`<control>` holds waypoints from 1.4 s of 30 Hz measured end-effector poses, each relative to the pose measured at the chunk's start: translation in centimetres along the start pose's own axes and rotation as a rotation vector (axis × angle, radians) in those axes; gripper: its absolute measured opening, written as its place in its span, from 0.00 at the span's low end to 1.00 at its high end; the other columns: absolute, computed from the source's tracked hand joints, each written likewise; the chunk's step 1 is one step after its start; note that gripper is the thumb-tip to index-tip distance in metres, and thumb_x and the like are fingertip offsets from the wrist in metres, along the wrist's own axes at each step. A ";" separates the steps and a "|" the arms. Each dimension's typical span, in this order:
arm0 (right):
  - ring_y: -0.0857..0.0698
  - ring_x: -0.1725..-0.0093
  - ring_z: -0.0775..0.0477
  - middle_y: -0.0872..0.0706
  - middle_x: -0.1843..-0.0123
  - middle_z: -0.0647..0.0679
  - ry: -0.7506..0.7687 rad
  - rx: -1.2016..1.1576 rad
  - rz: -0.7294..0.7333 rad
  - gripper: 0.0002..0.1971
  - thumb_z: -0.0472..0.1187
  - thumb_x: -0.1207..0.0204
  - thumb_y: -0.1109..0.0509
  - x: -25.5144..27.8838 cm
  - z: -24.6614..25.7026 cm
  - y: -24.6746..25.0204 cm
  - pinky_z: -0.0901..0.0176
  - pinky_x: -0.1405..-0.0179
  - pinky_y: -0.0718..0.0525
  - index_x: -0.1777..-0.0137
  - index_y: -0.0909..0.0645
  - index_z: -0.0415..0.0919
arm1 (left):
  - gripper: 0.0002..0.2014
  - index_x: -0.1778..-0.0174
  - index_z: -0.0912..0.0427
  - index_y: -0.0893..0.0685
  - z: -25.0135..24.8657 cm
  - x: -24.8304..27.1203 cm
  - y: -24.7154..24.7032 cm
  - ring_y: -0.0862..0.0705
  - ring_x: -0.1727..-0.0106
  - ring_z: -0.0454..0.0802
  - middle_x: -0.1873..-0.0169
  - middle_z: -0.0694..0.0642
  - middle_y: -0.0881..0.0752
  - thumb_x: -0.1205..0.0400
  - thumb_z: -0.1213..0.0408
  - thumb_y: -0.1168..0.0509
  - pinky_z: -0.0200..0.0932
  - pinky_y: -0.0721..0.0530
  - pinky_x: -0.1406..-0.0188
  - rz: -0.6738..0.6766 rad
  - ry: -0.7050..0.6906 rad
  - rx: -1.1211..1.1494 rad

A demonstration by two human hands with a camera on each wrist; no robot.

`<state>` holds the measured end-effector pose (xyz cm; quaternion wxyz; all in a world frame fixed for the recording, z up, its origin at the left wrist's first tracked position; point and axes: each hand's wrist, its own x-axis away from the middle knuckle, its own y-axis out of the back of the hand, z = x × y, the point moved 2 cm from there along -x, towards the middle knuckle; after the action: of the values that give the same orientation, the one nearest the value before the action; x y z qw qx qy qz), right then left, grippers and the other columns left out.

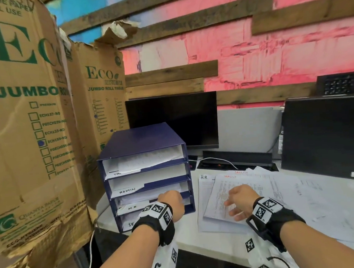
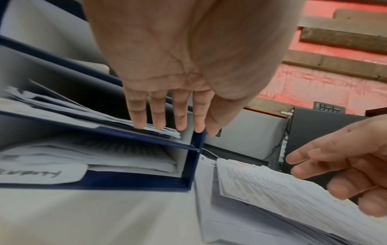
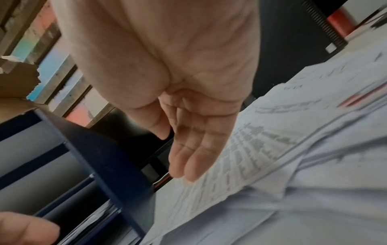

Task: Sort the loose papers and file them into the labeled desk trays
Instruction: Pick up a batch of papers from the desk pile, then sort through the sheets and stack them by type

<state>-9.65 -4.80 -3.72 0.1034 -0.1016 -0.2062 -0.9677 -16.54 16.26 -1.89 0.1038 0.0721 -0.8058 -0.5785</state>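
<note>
Hands come first, both near the desk's front edge. The left hand (image 1: 172, 200) reaches into the tray (image 1: 153, 199) labelled H.R, third down in the blue tray unit (image 1: 145, 173) at the desk's left side; its fingers (image 2: 159, 119) are straight, tips resting on the sheets already filed there, gripping nothing. The right hand (image 1: 241, 200) hovers flat and relaxed over the loose papers (image 1: 227, 197) just right of the unit, fingers extended and holding nothing.

That stack is thin printed sheets, fanned and misaligned, a few corners lifting. It should be light and floppy, and the sheets will likely slide over each other, so one grabbed from above may drag its neighbours. A pinch at the raised near-left corner, thumb under and fingers on top, looks the safest hold; supporting a sheet along one long edge should keep it from buckling at the tray mouth.

Farther back, more papers spread towards the desk's right side, before a dark monitor (image 1: 172, 121) and a black computer case (image 1: 323, 137).
</note>
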 end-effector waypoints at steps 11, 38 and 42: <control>0.17 0.39 0.37 0.17 0.37 0.35 -0.072 0.345 -0.220 0.16 0.30 0.22 0.39 0.4 -5.0 8.4 0.54 0.41 0.18 0.37 0.21 0.26 | 0.18 0.32 0.60 0.22 -6.5 -2.3 -4.5 0.18 0.37 0.55 0.36 0.58 0.19 0.16 0.58 0.41 0.44 0.19 0.39 0.051 -0.082 0.076; 0.20 0.78 0.48 0.19 0.72 0.45 -0.183 0.076 -0.123 0.07 0.34 0.25 0.29 -4.0 -11.0 15.1 0.57 0.68 0.14 0.49 0.22 0.42 | 0.21 0.49 0.54 0.20 -13.6 -10.7 -9.7 0.17 0.48 0.53 0.50 0.53 0.17 0.29 0.45 0.27 0.46 0.15 0.50 0.081 0.084 0.189; 0.18 0.75 0.49 0.16 0.60 0.39 -0.165 0.059 -0.117 0.23 0.31 0.26 0.27 -3.9 -11.3 15.5 0.61 0.73 0.15 0.30 0.26 0.36 | 0.12 0.62 0.53 0.24 -13.6 -11.0 -9.4 0.22 0.64 0.46 0.67 0.48 0.24 0.25 0.53 0.27 0.34 0.27 0.72 0.082 -0.002 0.180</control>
<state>-3.90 -22.84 -8.91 0.0322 -0.1658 -0.2479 -0.9540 -2.47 3.39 -7.50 0.1196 0.0477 -0.8569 -0.4991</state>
